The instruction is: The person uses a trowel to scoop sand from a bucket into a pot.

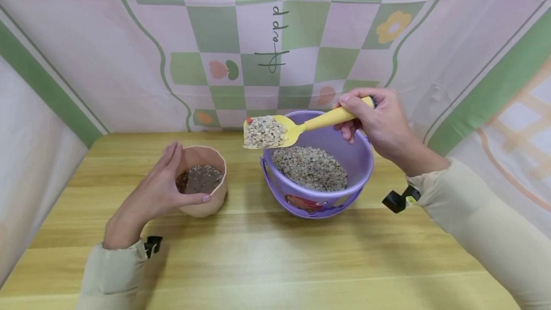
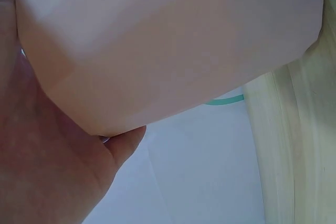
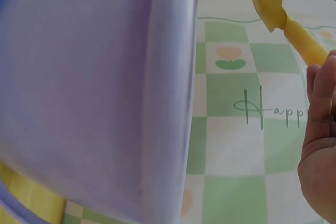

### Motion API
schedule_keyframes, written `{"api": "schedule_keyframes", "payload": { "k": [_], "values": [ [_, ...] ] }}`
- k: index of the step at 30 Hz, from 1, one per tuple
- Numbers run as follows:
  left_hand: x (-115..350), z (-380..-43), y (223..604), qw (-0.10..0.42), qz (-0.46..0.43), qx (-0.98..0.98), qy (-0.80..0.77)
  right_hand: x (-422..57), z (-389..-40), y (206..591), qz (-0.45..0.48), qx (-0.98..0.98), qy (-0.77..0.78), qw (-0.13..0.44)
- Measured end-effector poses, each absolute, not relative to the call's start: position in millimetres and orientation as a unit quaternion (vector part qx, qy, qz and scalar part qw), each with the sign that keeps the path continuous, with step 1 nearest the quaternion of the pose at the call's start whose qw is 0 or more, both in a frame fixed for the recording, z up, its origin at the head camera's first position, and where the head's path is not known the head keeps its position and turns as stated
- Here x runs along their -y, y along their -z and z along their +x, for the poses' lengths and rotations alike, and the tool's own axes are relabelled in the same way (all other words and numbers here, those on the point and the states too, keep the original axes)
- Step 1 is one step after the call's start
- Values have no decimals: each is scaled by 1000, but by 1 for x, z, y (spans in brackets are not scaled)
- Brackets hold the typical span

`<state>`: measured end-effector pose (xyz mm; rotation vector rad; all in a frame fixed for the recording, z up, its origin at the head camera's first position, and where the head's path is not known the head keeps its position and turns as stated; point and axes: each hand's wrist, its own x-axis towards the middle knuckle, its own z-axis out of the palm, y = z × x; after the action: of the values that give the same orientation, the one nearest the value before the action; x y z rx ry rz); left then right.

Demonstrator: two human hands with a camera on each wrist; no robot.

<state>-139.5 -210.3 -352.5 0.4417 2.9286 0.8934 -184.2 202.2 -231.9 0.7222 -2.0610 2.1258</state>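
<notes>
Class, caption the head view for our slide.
Right hand holds yellow scoop of pale gravel above round purple bucket's rim; left hand grips faceted peach pot.

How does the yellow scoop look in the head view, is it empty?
No, the yellow scoop carries pale grains, with a red piece at their edge.

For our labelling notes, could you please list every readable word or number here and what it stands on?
"Happy": on the checked cloth; next letter cut off.
Red label on the purple bucket: too small to read.
Yellow-green sticker on the right wrist's black mount: too small to read.
</notes>
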Motion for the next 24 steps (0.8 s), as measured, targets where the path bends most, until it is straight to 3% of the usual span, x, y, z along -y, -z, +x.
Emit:
{"api": "schedule_keyframes", "payload": {
  "k": [24],
  "values": [
    [199, -145, 356, 18, 148, -950, -274, -174, -200, 229, 250, 710, -657, 31]
  ]
}}
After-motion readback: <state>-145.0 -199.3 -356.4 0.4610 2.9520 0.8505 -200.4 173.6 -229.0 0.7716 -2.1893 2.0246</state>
